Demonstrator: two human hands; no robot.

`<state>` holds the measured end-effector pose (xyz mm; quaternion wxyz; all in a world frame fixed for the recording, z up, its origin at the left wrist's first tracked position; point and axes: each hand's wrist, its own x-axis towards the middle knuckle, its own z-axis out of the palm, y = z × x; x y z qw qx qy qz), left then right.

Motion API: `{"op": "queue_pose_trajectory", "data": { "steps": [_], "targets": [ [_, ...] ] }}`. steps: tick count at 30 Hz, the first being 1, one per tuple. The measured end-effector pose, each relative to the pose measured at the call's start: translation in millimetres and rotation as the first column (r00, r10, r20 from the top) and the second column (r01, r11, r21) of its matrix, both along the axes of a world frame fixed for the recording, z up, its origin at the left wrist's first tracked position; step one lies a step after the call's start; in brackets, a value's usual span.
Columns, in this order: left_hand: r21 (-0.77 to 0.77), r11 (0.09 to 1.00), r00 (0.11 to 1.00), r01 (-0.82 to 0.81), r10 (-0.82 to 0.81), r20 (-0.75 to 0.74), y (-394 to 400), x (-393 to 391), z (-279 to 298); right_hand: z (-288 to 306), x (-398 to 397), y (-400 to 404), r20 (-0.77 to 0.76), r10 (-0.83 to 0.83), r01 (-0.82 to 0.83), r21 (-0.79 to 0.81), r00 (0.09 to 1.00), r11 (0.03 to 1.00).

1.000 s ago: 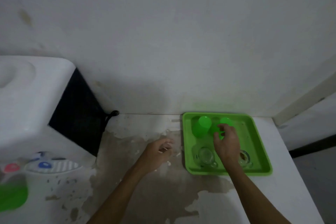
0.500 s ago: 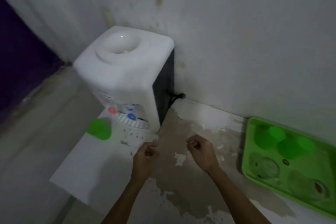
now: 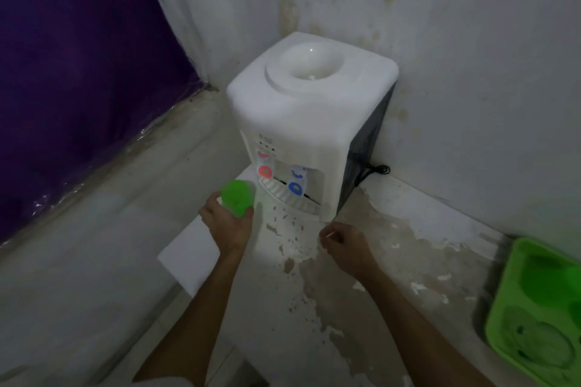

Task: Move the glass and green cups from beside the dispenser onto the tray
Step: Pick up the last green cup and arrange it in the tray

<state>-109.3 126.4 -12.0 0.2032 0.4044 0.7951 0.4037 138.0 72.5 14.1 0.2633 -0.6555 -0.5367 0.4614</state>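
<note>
Head view: the right hand (image 3: 344, 247), at 6 o'clock on the counter (image 3: 393, 276), is loosely curled and holds nothing. At 4 o'clock the tray (image 3: 503, 295) already carries green cups and glasses, partly cut off by the frame edge. At 9 o'clock the left hand (image 3: 228, 223) closes round one green cup (image 3: 237, 198) beside the dispenser (image 3: 311, 122). Judged: this looks like the last cup; carriage to the tray is outstanding.

Cup (image 3: 237, 200) left of dispenser (image 3: 309, 122) front, tray (image 3: 503, 317) far right on counter (image 3: 408, 220)

Stained white wall (image 3: 471, 41), purple curtain (image 3: 78, 72)
</note>
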Motion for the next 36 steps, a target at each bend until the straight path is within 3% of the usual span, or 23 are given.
{"op": "queue_pose_trajectory", "data": {
  "steps": [9,14,19,24,28,36],
  "targets": [
    [-0.161,0.973,0.979,0.162,-0.138,0.154,39.2,-8.7,-5.3,1.3,0.1,10.8,-0.029,0.002,-0.002,0.01,1.0,1.0],
    [-0.157,0.982,0.994,0.108,-0.101,0.052,39.5,-8.8,-8.8,-2.9,13.7,10.2,0.004,-0.037,0.037,0.005,0.999,0.999],
    [-0.143,0.982,0.992,0.12,-0.114,0.052,29.8,-1.2,-8.0,-7.9,25.0,5.3,0.02,-0.051,0.051,-0.005,0.998,0.999],
    [-0.154,0.946,0.957,0.285,-0.271,0.106,4.2,28.7,-10.3,-14.6,45.5,-6.7,-0.009,-0.111,0.11,-0.027,0.994,0.994],
    [-0.125,0.883,0.884,0.453,-0.426,0.195,-25.3,62.6,-6.7,-22.7,70.4,-28.6,-0.11,-0.255,0.244,-0.102,0.961,0.964],
    [-0.104,0.59,0.592,0.801,-0.751,0.292,-84.1,154.3,-2.7,-30.7,115.7,-98.5,-0.291,-0.602,0.536,-0.28,0.743,0.796]
  ]
}}
